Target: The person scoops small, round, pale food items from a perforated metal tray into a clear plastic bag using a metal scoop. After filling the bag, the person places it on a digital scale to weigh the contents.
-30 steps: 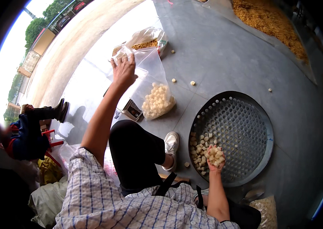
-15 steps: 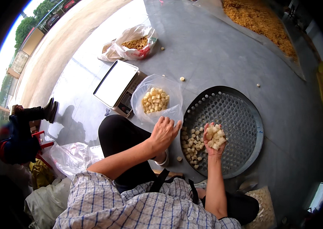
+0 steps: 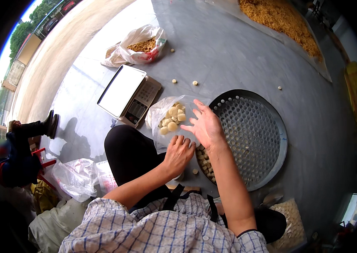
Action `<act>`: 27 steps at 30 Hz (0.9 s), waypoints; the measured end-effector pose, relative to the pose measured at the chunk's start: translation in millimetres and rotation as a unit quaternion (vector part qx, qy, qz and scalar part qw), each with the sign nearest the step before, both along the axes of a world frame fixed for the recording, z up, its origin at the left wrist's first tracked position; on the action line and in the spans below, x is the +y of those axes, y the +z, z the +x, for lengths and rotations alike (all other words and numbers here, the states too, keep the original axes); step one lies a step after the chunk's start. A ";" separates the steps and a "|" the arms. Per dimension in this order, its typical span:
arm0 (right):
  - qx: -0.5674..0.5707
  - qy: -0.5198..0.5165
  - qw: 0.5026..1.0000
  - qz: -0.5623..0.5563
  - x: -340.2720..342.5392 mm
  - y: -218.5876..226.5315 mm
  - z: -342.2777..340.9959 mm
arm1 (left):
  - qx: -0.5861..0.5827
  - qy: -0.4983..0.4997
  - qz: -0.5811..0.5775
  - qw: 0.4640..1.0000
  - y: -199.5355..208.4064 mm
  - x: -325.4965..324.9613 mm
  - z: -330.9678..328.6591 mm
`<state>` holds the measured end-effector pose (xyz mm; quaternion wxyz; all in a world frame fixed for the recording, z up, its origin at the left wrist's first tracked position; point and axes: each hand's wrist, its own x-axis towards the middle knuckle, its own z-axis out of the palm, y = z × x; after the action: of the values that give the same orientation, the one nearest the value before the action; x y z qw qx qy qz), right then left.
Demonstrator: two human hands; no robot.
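Observation:
A clear plastic bag [image 3: 155, 134] holds cream-coloured round chunks [image 3: 173, 116], some large and close to its mouth. My left hand [image 3: 178, 155] has its fingers curled at the bag's near edge and grips the plastic. Over the bag's right side is my right hand [image 3: 207, 125], its fingers spread and nothing in it. Beneath that arm lies a round dark metal tray [image 3: 252, 139] with rows of round holes or dimples. More cream chunks [image 3: 205, 163] sit along the tray's left side, partly hidden by my right forearm.
A weighing scale [image 3: 128, 95] stands left of the bag. Farther off are a white bag of brown shreds [image 3: 144, 45] and a large orange-brown heap [image 3: 284, 23] on sheeting. A few chunks [image 3: 195, 83] lie on the floor. Another person [image 3: 18, 154] sits at the left.
My right hand has moved left from the tray to the bag and opened. The handful of chunks has left it, and larger chunks show in the bag. My left hand stays at the bag's edge.

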<state>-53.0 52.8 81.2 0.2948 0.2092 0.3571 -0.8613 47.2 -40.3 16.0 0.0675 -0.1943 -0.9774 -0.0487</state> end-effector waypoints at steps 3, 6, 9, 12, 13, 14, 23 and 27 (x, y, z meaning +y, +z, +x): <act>0.184 0.005 0.982 -0.038 39.6 -22.1 4.0 | 0.011 0.013 0.021 1.000 0.2 0.9 -0.2; 0.205 -0.092 0.974 0.039 87.9 -59.8 3.6 | -0.034 0.044 0.033 0.998 7.2 1.5 -2.3; 0.111 -0.173 0.957 0.206 139.6 -136.7 5.4 | 0.069 0.032 0.047 0.996 27.1 26.9 -1.9; -0.056 -0.173 0.923 0.339 170.6 -216.7 18.5 | -0.027 -0.140 0.146 0.979 10.5 59.1 7.8; -0.075 -0.157 0.910 0.376 177.3 -239.5 26.3 | -0.079 -0.187 0.176 0.963 -2.5 71.8 11.3; -0.097 -0.133 0.899 0.407 183.3 -256.9 31.7 | -0.177 -0.181 0.166 0.953 -12.9 84.4 12.6; 0.051 0.217 0.670 0.708 214.0 -311.5 58.4 | -0.257 0.099 0.051 0.960 -234.6 103.1 -39.8; 0.067 0.243 0.710 0.657 201.6 -313.9 43.8 | -0.286 0.145 0.217 0.922 -256.8 75.8 -91.7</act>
<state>-9.2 254.4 -232.7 0.2575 0.1977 0.8904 -0.3190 -44.6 35.5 -240.8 -0.1677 -0.0090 -0.9380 -0.3031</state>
